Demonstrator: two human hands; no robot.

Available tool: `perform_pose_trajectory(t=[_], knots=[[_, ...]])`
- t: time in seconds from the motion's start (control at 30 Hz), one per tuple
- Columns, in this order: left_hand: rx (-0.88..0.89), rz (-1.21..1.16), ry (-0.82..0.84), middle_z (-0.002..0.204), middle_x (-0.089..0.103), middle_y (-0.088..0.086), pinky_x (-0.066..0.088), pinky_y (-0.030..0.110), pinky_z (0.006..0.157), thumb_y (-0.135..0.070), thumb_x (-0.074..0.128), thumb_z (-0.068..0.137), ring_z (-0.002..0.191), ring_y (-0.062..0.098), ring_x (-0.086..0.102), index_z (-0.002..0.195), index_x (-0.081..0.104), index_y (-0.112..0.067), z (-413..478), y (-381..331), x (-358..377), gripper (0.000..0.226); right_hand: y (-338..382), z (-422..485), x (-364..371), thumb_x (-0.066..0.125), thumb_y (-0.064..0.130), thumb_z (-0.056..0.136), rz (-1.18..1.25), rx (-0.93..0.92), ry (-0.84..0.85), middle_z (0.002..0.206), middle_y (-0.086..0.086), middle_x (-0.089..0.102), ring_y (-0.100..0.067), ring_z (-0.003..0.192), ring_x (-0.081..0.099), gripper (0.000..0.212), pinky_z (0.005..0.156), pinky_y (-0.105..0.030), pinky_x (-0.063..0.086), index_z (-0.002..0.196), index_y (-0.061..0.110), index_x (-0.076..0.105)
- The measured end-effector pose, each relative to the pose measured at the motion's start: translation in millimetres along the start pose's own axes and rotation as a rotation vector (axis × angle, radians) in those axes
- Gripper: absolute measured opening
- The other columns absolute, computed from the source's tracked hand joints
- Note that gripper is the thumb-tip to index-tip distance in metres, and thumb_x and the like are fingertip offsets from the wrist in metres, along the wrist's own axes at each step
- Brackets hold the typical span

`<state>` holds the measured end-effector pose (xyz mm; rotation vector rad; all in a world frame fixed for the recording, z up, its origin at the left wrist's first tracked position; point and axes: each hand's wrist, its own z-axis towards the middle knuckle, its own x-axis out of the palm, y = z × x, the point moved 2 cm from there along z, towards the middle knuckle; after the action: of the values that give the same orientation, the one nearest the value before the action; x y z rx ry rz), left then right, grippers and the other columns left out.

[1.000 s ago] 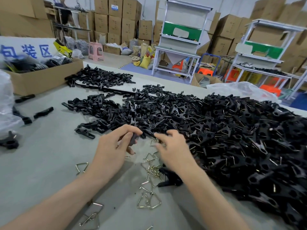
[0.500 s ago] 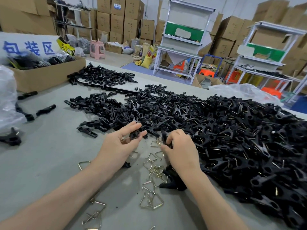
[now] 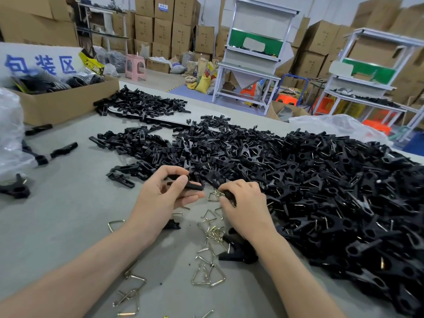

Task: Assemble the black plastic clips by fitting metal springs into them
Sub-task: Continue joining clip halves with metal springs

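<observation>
My left hand (image 3: 160,198) pinches a black plastic clip half (image 3: 193,185) between thumb and fingers, just above the grey table. My right hand (image 3: 244,207) is curled round another black clip piece (image 3: 229,195), with a bent metal spring (image 3: 213,196) at its fingertips. Several loose triangular metal springs (image 3: 210,235) lie on the table between and below my wrists. A large heap of black clips (image 3: 321,191) fills the right side, and a flatter spread of clip halves (image 3: 160,148) lies beyond my hands.
A cardboard box (image 3: 66,99) with dark parts stands at the back left, a clear plastic bag (image 3: 9,134) at the far left. A few stray clips (image 3: 64,149) lie on the grey table (image 3: 68,214). More springs (image 3: 130,292) lie near my left forearm.
My left hand now holds a longer clip half out toward the right hand. My right hand has drawn back from the heap with a clip piece in it.
</observation>
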<state>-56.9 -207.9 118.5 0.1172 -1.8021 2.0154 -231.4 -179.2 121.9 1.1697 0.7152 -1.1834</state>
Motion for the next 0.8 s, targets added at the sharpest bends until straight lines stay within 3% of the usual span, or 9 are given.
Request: perform_pose_trajectory(t=[0.17, 0.27, 0.33, 0.47, 0.63, 0.8], knots=[[0.046, 0.083, 0.031, 0.065, 0.067, 0.006, 0.048, 0.019, 0.049, -0.012, 0.041, 0.101, 0.050, 0.015, 0.058, 0.102, 0.048, -0.011, 0, -1, 1, 0.007, -2, -1, -6, 0.065, 0.018, 0.087, 0.180, 0.031, -0.158, 0.094, 0.003, 0.066, -0.021, 0.102, 0.049, 0.003, 0.091, -0.037, 0.039, 0.089, 0.018, 0.067], [0.027, 0.178, 0.054, 0.065, 0.066, 0.009, 0.046, 0.019, 0.048, -0.015, 0.049, 0.097, 0.048, 0.013, 0.053, 0.100, 0.051, -0.007, -1, -3, 3, 0.009, 1, -2, -16, 0.066, 0.005, 0.083, 0.432, 0.074, -0.273, 0.077, 0.008, 0.065, -0.011, 0.085, 0.058, 0.015, 0.078, -0.023, 0.045, 0.077, 0.019, 0.062], [0.022, 0.241, 0.085, 0.066, 0.063, 0.013, 0.044, 0.018, 0.049, -0.016, 0.054, 0.094, 0.047, 0.011, 0.052, 0.093, 0.059, -0.003, -1, -3, 5, 0.014, 7, 0, -22, 0.070, 0.005, 0.081, 0.725, 0.158, -0.181, 0.075, 0.006, 0.067, -0.003, 0.070, 0.061, 0.018, 0.067, -0.015, 0.046, 0.079, 0.021, 0.061], [0.010, 0.258, 0.129, 0.058, 0.063, -0.002, 0.046, 0.014, 0.053, -0.008, 0.054, 0.093, 0.051, 0.005, 0.053, 0.096, 0.070, -0.008, -2, -5, 5, 0.016, 26, 1, -25, 0.070, 0.003, 0.082, 1.159, 0.204, 0.158, 0.075, -0.002, 0.073, -0.011, 0.067, 0.067, 0.013, 0.063, -0.021, 0.053, 0.087, 0.014, 0.066], [-0.020, 0.274, 0.161, 0.061, 0.062, -0.006, 0.048, 0.014, 0.060, -0.005, 0.052, 0.095, 0.060, 0.003, 0.057, 0.122, 0.055, -0.023, 0, -3, 4, 0.032, 35, -3, -27, 0.068, -0.001, 0.083, 1.146, 0.152, 0.122, 0.076, -0.003, 0.073, -0.017, 0.076, 0.072, 0.013, 0.071, -0.023, 0.056, 0.088, 0.011, 0.067], [0.040, 0.324, 0.193, 0.061, 0.065, -0.017, 0.047, 0.010, 0.058, -0.006, 0.050, 0.096, 0.063, -0.004, 0.060, 0.114, 0.051, -0.021, -2, -5, 5, 0.024, 35, -3, -31, 0.070, 0.002, 0.081, 1.039, 0.150, 0.061, 0.069, 0.006, 0.071, -0.005, 0.068, 0.067, 0.015, 0.056, -0.013, 0.047, 0.080, 0.017, 0.067]])
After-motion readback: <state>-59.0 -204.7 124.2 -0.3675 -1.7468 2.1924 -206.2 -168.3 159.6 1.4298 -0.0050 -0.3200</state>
